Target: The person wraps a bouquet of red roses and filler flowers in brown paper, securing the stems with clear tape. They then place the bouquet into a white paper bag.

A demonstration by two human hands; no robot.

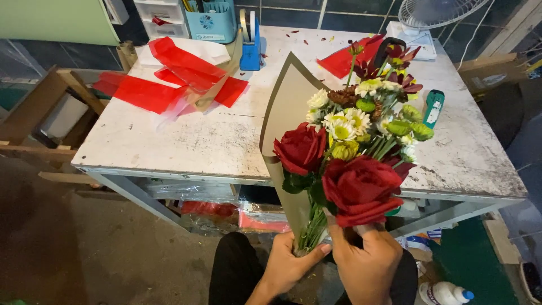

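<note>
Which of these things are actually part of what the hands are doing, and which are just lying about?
In use:
left hand
right hand
flower stems
red roses
white daisies
tan wrapping paper

Lying about:
red tissue sheets
blue tape dispenser
green stapler
fan
white bottle
table

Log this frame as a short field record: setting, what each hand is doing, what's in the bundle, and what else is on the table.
Setting: worn white worktable, seen from above
Left hand: grips the green stems and the foot of the tan wrapping paper
Right hand: closed at the stems under the front red rose
Bundle: second red rose, white daisies, green button blooms
Table items: red tissue sheets, blue tape dispenser, green stapler-like tool
</note>
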